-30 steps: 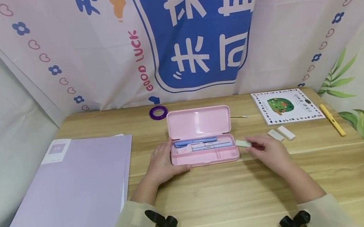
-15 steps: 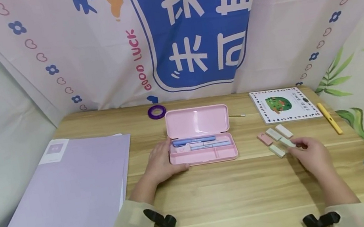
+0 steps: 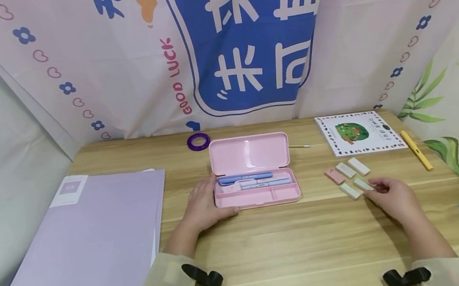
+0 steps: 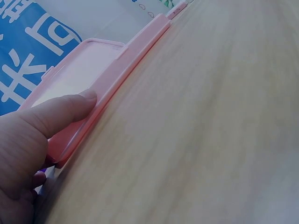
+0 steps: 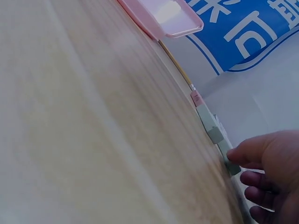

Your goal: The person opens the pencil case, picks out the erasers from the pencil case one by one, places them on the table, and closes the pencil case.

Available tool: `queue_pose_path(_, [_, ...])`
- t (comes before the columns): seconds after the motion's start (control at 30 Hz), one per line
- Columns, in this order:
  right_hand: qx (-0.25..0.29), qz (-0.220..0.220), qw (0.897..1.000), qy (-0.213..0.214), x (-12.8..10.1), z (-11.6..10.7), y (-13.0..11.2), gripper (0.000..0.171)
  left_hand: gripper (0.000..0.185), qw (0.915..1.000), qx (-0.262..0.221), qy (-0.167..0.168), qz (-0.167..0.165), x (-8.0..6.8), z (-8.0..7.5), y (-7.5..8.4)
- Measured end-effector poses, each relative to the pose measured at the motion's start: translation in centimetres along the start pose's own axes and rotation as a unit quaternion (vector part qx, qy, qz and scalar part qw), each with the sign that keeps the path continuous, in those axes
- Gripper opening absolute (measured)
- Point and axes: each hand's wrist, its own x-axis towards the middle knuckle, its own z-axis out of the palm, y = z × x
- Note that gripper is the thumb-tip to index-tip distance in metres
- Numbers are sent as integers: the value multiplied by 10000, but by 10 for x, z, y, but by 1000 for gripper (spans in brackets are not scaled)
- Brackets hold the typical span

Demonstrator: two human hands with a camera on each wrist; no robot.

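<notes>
Left hand (image 3: 202, 206) grips a case (image 3: 249, 154) while the right hand (image 3: 395, 196) pinches an eraser (image 3: 361, 183) at the case's three o'clock.

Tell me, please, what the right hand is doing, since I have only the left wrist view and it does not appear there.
Observer: The right hand pinches one end of a pale green block lying on the table.
Operator: Thank you; could you say what lies inside the pink case, whose interior is hidden from me?
Observer: Several pens lie in it, along the hinge side.
Operator: Would you kindly tell me what is on the table to the left of the left hand?
Observer: A large lilac folder lies flat there.
</notes>
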Motion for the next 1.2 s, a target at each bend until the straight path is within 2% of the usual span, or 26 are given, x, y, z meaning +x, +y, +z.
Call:
queue_pose_path(0.1, [140,-171,9994,250,-2,1,-7,53,120,10000,-9,-9,-12,0,1,0])
queue_pose_path(0.2, [248,-601,9966,505,-2,6,-23,48,120,10000,-9,-5,-40,0,1,0])
queue_pose_path(0.4, [380,-1616,9853,393,7,37,-69,37,120,10000,56,10,-60,-1,1,0])
queue_pose_path(0.6, [434,-2708,9617,4,11,76,-120,34,120,9999,80,9,-61,0,2,-1])
queue_pose_path(0.8, [-62,-3650,9302,-386,15,105,-167,31,119,10000,76,40,6,-1,1,-1])
queue_pose_path(1.0, [-650,-4016,9099,-814,17,125,-199,33,116,9997,67,94,220,-2,0,-1])
queue_pose_path(1.2, [-1005,-4216,8952,-1034,20,137,-210,33,116,9996,36,95,272,-3,-1,-1])
